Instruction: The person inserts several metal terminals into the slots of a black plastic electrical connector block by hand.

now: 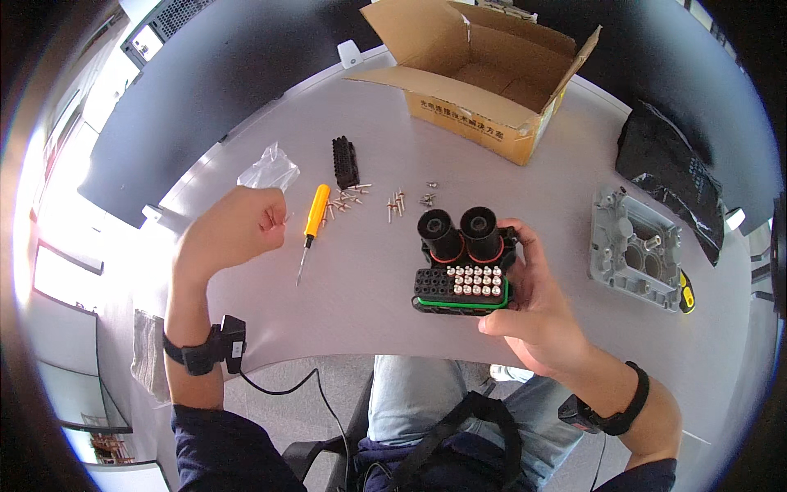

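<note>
In my right hand (545,307) is a black multi-pin connector (422,301), thumb along its near side and fingers behind. It has a green seal, two round black tubes with orange-red rings, and a block of holes partly filled with silvery pins. My left hand (234,234) is closed, raised at the left beside a clear plastic bag (269,166); whatever its fingers may hold is hidden. A yellow-handled screwdriver (316,211) lies to the right of that hand. Loose metal pins (396,205) are scattered past it, near a black ridged connector block (345,162).
An open cardboard box (471,123) stands at the back. On the right are a grey metal housing (602,246), a black plastic bag (668,160) and a yellow-and-black tool (687,293). Small screws (428,199) lie mid-table. A cable (287,392) runs from my left wristband.
</note>
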{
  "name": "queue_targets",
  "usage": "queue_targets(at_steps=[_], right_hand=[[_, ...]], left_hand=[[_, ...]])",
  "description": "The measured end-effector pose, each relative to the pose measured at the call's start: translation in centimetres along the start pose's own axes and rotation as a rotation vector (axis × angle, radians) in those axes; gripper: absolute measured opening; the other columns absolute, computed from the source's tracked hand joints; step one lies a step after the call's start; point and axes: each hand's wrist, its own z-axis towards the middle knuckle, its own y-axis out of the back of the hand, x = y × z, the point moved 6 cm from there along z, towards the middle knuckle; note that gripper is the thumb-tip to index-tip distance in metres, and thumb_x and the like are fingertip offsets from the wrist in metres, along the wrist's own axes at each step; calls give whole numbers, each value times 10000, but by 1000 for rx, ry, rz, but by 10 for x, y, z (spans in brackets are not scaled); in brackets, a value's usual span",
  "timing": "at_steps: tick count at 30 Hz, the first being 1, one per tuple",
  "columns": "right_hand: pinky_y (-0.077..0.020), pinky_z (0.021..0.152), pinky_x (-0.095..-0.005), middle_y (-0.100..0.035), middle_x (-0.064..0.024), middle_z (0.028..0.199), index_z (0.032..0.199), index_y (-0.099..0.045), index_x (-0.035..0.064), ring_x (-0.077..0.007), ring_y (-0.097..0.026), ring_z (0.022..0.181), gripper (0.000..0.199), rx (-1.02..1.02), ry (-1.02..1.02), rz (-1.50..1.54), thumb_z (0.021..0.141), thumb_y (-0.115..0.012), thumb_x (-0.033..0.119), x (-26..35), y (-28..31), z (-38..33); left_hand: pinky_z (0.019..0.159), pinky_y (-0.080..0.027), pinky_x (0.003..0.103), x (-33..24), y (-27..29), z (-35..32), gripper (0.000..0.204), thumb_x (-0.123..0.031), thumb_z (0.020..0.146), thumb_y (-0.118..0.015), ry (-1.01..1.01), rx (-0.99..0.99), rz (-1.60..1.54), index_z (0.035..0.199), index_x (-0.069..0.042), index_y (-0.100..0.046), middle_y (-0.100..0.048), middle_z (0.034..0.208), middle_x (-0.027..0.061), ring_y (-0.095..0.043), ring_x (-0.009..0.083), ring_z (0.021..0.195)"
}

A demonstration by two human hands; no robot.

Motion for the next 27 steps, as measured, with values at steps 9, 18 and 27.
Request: queue_targets(at_steps=[9,18,27], right_hand=[[-463,953,-325,-430,-89,1298,1424,-185,156,-195,-510,1171,957,29,-27,-42,635,-577,-218,1,-5,1],[-460,972,-336,-420,-85,1307,1425,-177,161,-195,-497,1188,960,23,-21,-42,634,-580,-205,2,-5,1],[-434,998,-335,-399,-96,1315,1420,-171,144,-197,-492,1189,939,-5,-29,-52,637,-567,-189,2,-6,2]], left_hand=[[568,-465,269,-126,42,-17,135,-74,726,-760,-718,-128,-232,833,-66,-678,-659,752,46,-635,179,670],[574,-487,336,-161,18,-12,109,-74,755,-700,-819,-63,-121,864,-86,-699,-651,799,43,-626,241,677],[611,-497,357,-152,9,-11,115,-101,738,-701,-749,-181,-81,848,-83,-672,-636,799,51,-622,257,703]])
